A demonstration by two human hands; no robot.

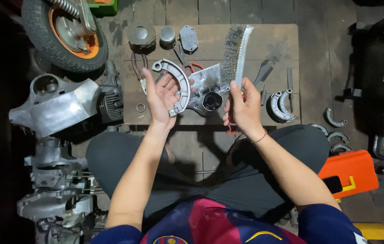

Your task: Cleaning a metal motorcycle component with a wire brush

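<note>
Overhead view. Your left hand (162, 97) holds a curved metal brake shoe (178, 86) upright above the low wooden desk (273, 38), fingers closed along its inner web and thumb braced behind. Your right hand (244, 108) grips the handle of a wire brush (237, 52), fingers wrapped shut, its dense grey bristles raised and standing clear of the shoe. The step in hand appears to be brushing the shoe clean; the next stroke would call for bringing the bristles across to the arc's dull face while the left hand steadies it. On the desk lie a second pair of brake shoes (281, 105), a cast aluminium housing (207, 90) and two short metal cylinders (142, 38). An orange toolbox (352, 174) sits on the floor at your right.
</note>
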